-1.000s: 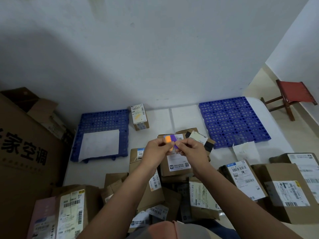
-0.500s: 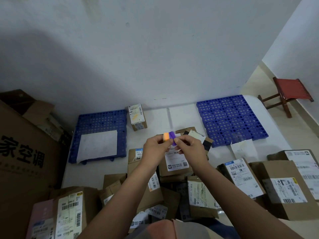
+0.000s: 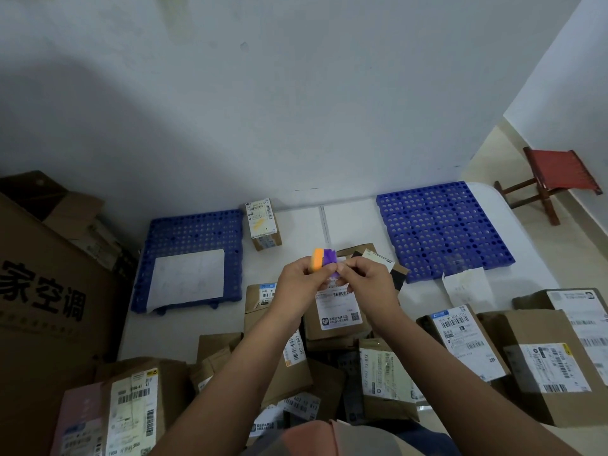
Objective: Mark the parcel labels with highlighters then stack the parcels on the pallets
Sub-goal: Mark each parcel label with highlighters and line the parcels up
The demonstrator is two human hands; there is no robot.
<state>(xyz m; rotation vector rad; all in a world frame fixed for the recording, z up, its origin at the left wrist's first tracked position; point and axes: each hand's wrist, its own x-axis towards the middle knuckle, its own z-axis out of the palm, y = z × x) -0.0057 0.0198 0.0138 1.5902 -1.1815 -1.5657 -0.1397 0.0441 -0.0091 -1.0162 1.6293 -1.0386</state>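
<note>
My left hand (image 3: 297, 284) grips an orange highlighter (image 3: 317, 263) and a purple highlighter (image 3: 329, 260) side by side, held above the table. My right hand (image 3: 370, 281) pinches the purple one at its lower end. Right below my hands lies a brown parcel with a white label (image 3: 337, 315). Two blue pallets rest on the white table: the left pallet (image 3: 190, 232) carries a white sheet, the right pallet (image 3: 437, 232) is bare. One small labelled parcel (image 3: 265, 225) stands between them near the wall.
Several labelled cardboard parcels crowd the near table, among them a large one at the right (image 3: 543, 363) and one at the lower left (image 3: 131, 403). A big printed carton (image 3: 42, 291) stands at the left. A red stool (image 3: 556, 179) is on the floor at the right.
The highlighters and both hands stay together; the view has shifted slightly. My right fingers have moved lower on the purple highlighter.
</note>
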